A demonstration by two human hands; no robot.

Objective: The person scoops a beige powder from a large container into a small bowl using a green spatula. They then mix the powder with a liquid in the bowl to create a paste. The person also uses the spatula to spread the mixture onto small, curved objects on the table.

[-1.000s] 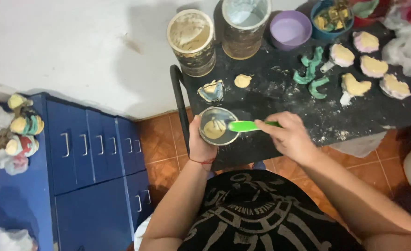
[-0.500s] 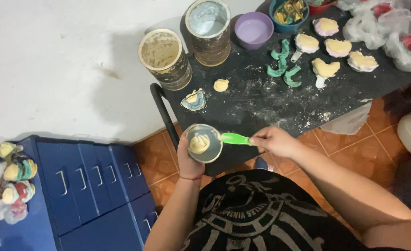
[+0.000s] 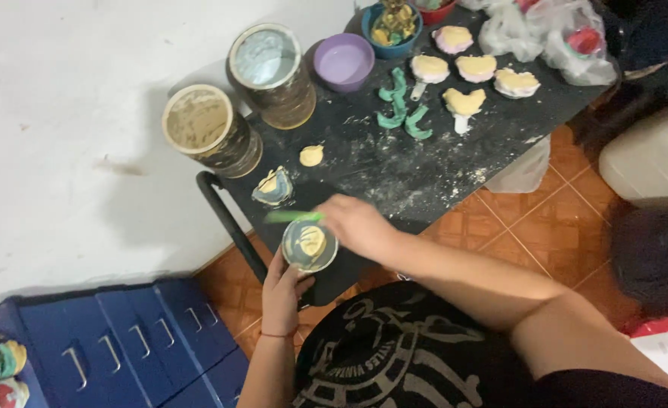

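Observation:
My left hand (image 3: 283, 293) holds a small round cup (image 3: 310, 245) with yellowish paste in it, at the near edge of the black table (image 3: 424, 177). My right hand (image 3: 356, 224) grips a green spatula (image 3: 292, 217) whose blade lies blurred over the cup's far rim. Just beyond the cup sits a small grey mould (image 3: 273, 187) with yellow filling, and a yellow blob (image 3: 312, 156) lies behind it.
Two large paste-smeared tins (image 3: 207, 125) (image 3: 270, 68), a purple bowl (image 3: 344, 60), a blue bowl (image 3: 391, 23), green cactus shapes (image 3: 400, 109) and several filled heart moulds (image 3: 476, 75) stand on the table. Plastic bags (image 3: 545, 34) lie far right. Blue drawers (image 3: 115, 344) stand left.
My right hand has swung the green spatula from the right of the cup to its left over the rim. The cup stays in my left hand; the view has shifted.

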